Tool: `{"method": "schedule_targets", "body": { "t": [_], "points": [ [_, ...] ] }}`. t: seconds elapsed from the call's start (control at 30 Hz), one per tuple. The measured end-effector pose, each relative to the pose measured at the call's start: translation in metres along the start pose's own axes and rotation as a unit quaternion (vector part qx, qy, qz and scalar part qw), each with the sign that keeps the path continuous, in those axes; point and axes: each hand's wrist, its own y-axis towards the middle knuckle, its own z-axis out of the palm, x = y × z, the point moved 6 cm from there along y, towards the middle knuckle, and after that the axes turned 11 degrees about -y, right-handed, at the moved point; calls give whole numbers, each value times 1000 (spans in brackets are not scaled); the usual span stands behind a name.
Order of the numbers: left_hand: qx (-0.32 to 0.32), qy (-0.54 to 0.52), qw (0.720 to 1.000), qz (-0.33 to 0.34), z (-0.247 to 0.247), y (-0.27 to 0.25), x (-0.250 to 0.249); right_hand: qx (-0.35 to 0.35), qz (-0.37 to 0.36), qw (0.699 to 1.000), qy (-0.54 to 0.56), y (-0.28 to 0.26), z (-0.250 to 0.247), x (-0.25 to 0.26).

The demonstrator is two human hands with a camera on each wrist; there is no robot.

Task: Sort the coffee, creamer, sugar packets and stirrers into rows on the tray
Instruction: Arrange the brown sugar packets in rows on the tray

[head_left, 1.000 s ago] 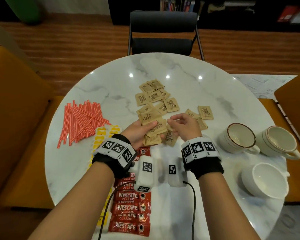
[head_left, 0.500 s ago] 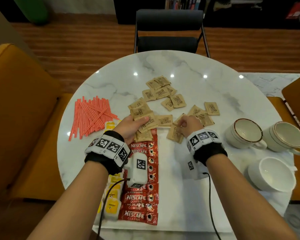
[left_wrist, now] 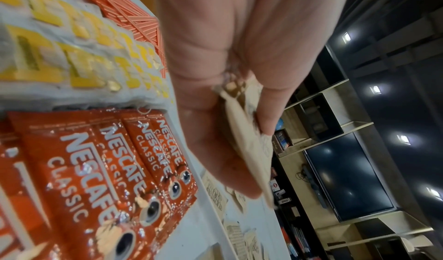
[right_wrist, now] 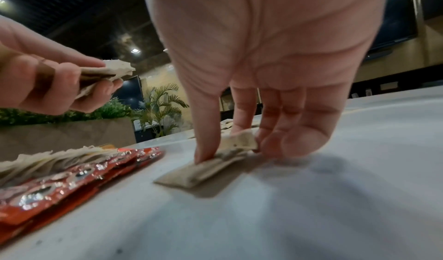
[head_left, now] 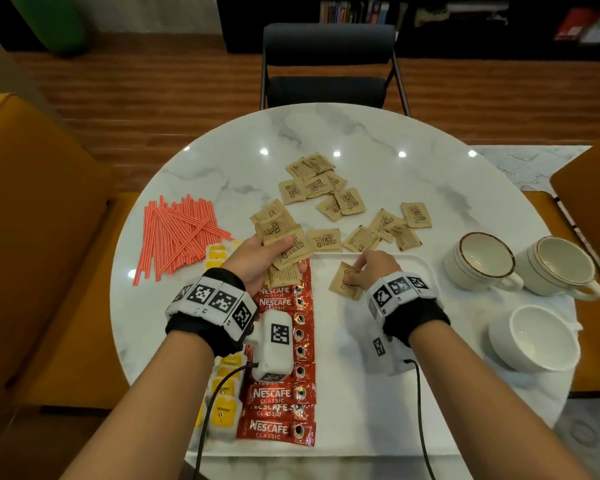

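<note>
My left hand (head_left: 257,258) grips a fanned stack of brown sugar packets (head_left: 281,237) above the far left of the white tray (head_left: 423,268); the same stack of packets (left_wrist: 249,150) shows in the left wrist view. My right hand (head_left: 368,271) pinches one brown sugar packet (head_left: 343,284) that lies on the tray, thumb on top, fingers curled at its far edge (right_wrist: 215,162). A row of red Nescafe coffee sachets (head_left: 281,396) lies along the tray's left part, with yellow creamer cups (head_left: 222,410) in a row beside it. Orange stirrers (head_left: 174,237) are piled on the table at left.
Loose brown sugar packets (head_left: 329,192) lie scattered on the round marble table (head_left: 361,140) beyond the tray. Three white cups (head_left: 482,261) stand at the right. A dark chair (head_left: 329,67) is at the far side, orange seats on both sides.
Both hands drew back from the packet pile toward the tray. My right hand has brought one sugar packet down onto the tray; my left still holds the stack.
</note>
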Motion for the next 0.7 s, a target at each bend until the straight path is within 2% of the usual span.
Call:
{"method": "schedule_targets", "body": {
  "t": [0.1, 0.23, 0.33, 0.47, 0.7],
  "points": [
    [5, 5, 1000, -4, 1, -1, 1, 19, 7, 1000, 6, 0, 2, 1],
    [6, 0, 1000, -8, -2, -3, 1, 2, 29, 999, 46, 2, 3, -12],
    [-1, 1, 1000, -9, -8, -4, -1, 5, 63, 991, 114, 0, 6, -28],
    [-1, 0, 1000, -11, -15, -7, -6, 21, 116, 964, 237, -5, 11, -46],
    [-5, -12, 1000, -14, -22, -11, -11, 81, 98, 917, 378, -4, 19, -25]
  ]
}}
